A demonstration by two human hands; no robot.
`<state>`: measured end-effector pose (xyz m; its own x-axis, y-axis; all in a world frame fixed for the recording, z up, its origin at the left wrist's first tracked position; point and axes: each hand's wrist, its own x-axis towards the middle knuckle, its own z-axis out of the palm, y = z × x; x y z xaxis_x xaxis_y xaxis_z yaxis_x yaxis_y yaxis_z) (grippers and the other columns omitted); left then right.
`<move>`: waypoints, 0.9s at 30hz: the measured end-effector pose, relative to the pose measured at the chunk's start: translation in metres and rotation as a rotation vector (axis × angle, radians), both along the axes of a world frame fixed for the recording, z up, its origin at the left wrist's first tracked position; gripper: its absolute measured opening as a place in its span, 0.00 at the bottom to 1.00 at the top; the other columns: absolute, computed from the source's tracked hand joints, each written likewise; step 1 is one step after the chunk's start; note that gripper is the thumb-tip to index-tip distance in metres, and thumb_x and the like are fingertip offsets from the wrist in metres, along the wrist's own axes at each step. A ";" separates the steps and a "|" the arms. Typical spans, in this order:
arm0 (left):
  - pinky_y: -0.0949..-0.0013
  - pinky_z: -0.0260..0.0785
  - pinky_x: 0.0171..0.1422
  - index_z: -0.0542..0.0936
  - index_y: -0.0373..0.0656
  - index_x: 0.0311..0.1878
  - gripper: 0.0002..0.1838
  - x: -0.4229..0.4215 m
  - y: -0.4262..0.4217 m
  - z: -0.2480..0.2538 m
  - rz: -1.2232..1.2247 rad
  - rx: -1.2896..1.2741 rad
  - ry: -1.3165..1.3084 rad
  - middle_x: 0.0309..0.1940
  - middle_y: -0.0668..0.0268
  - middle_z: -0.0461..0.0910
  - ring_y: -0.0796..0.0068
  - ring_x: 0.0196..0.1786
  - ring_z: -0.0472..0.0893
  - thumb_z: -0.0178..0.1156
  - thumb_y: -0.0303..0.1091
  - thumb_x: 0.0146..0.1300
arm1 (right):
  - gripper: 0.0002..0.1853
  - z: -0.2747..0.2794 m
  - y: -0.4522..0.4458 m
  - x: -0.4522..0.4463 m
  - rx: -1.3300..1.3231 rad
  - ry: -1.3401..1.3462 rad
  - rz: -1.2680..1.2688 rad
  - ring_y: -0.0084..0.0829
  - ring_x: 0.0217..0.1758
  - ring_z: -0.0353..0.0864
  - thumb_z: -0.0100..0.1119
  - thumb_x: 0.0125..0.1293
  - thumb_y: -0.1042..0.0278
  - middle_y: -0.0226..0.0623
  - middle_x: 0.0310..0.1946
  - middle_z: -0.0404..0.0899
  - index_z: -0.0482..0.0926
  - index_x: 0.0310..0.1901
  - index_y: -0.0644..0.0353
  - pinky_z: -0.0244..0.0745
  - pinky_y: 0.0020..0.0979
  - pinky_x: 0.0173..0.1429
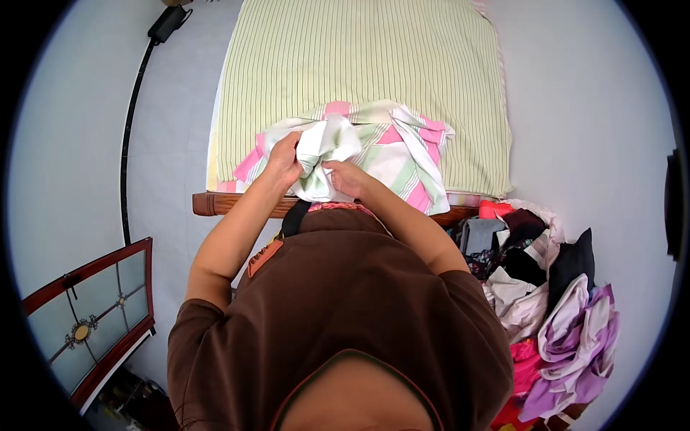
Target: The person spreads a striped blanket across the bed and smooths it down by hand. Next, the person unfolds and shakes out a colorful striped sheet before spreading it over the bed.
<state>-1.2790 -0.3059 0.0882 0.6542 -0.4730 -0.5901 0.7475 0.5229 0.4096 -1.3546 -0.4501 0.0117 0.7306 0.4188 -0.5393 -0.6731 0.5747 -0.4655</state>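
A pink, green and white checked sheet (388, 159) lies crumpled over the near end of the bed; I cannot tell whether it is a flat sheet or a cover. My left hand (284, 161) is closed on a bunched, raised part of it, thumb uppermost. Just to the right, my right hand (348, 179) grips the same bunch lower down, its fingertips partly hidden in the folds. Between the two hands the pale underside of the cloth shows. Other folds spread out to the right, reaching over the bed's near edge.
Under the sheet is a bed with a green striped cover (359, 50) and a wooden edge rail (215, 204) near my waist. A heap of clothes (532, 287) lies to my right. A glass-panelled wooden cabinet (108, 316) stands at left, near a black pole (129, 144).
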 end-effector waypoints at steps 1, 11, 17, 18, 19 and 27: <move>0.61 0.74 0.50 0.67 0.28 0.50 0.16 -0.001 0.001 -0.003 -0.016 0.048 -0.004 0.44 0.53 0.74 0.62 0.45 0.77 0.44 0.28 0.61 | 0.19 0.004 -0.002 0.002 0.015 -0.012 -0.066 0.34 0.50 0.75 0.41 0.66 0.65 0.38 0.51 0.72 0.62 0.57 0.62 0.69 0.40 0.55; 0.64 0.71 0.38 0.71 0.38 0.48 0.32 0.028 0.035 0.005 -0.805 1.366 -1.179 0.29 0.55 0.78 0.63 0.36 0.79 0.65 0.52 0.46 | 0.22 0.004 -0.096 0.051 0.129 0.204 -0.742 0.48 0.52 0.72 0.39 0.61 0.64 0.50 0.51 0.70 0.62 0.55 0.67 0.67 0.49 0.59; 0.57 0.71 0.41 0.80 0.46 0.32 0.07 0.100 0.146 -0.039 -1.026 1.918 -1.333 0.32 0.59 0.79 0.58 0.38 0.79 0.58 0.36 0.50 | 0.22 0.053 -0.294 0.051 -0.481 -0.219 -0.984 0.45 0.50 0.73 0.40 0.63 0.59 0.48 0.49 0.71 0.65 0.54 0.66 0.72 0.47 0.53; 0.57 0.71 0.42 0.80 0.46 0.32 0.07 0.123 0.170 -0.030 -0.893 2.045 -1.289 0.31 0.57 0.79 0.58 0.38 0.79 0.57 0.35 0.50 | 0.21 0.080 -0.335 0.045 -0.562 -0.340 -0.942 0.44 0.49 0.74 0.41 0.62 0.60 0.48 0.48 0.71 0.67 0.52 0.67 0.73 0.43 0.53; 0.57 0.71 0.38 0.79 0.46 0.32 0.07 0.138 0.189 -0.009 -0.695 2.155 -1.324 0.29 0.56 0.79 0.57 0.35 0.79 0.55 0.34 0.52 | 0.19 0.123 -0.357 0.044 -0.560 -0.299 -1.004 0.43 0.46 0.75 0.42 0.60 0.63 0.48 0.44 0.73 0.69 0.48 0.69 0.74 0.41 0.51; 0.54 0.70 0.41 0.77 0.54 0.40 0.12 0.240 0.256 0.204 0.316 2.415 -1.073 0.38 0.59 0.79 0.54 0.40 0.78 0.47 0.36 0.56 | 0.14 0.367 -0.413 0.093 -0.661 -0.762 -1.032 0.39 0.41 0.77 0.39 0.63 0.69 0.47 0.38 0.75 0.70 0.42 0.72 0.75 0.38 0.48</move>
<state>-1.0391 -0.0502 0.2925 0.7786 0.1592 0.6070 0.1156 -0.9871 0.1105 -1.2619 -0.8631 0.3784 0.7402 -0.6317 0.2303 0.4310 0.1829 -0.8836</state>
